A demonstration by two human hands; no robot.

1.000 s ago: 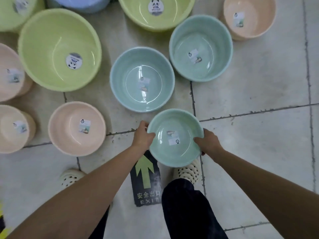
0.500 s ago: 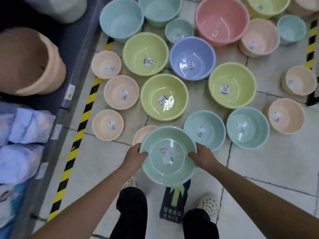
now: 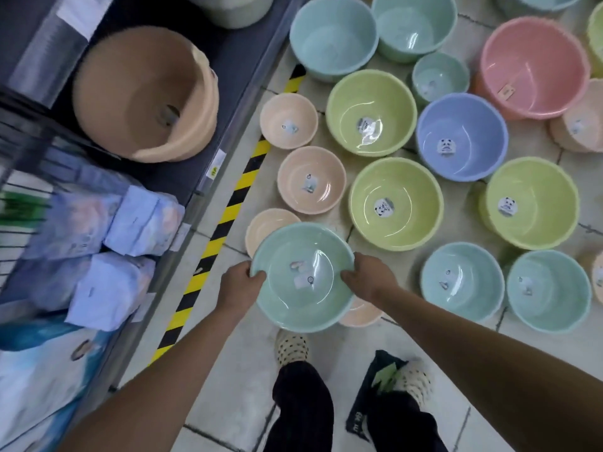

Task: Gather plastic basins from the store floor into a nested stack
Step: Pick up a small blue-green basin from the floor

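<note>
Both my hands grip one teal basin (image 3: 303, 278) by its rim, held level above the tiled floor (image 3: 228, 370), mouth up. My left hand (image 3: 239, 288) clamps the near-left rim, thumb inside, fingers (image 3: 257, 277) curled over the edge. My right hand (image 3: 368, 280) clamps the right rim the same way, fingers wrapped under the outer wall.

Two stickers sit in the basin's bottom, between my hands.

Just beyond my left fingertips, partly hidden under the held basin: a peach basin (image 3: 267, 228) on the floor. Under my right wrist another peach rim (image 3: 360, 313) peeks out from below the basin.

Past my right fingers: a lime basin (image 3: 396, 203) with a panda sticker, standing apart from what I hold. Further right of my right hand, two teal basins (image 3: 461, 282) (image 3: 549, 290) side by side. Beyond those, more lime, blue (image 3: 461, 137), pink (image 3: 532, 66) and peach basins spread over the floor, all mouth up.

Left of my left hand: a yellow-black striped tape line (image 3: 222, 230), then a shelf (image 3: 235, 60) holding a tan tub (image 3: 143, 93) and wrapped packs (image 3: 143, 220).
</note>
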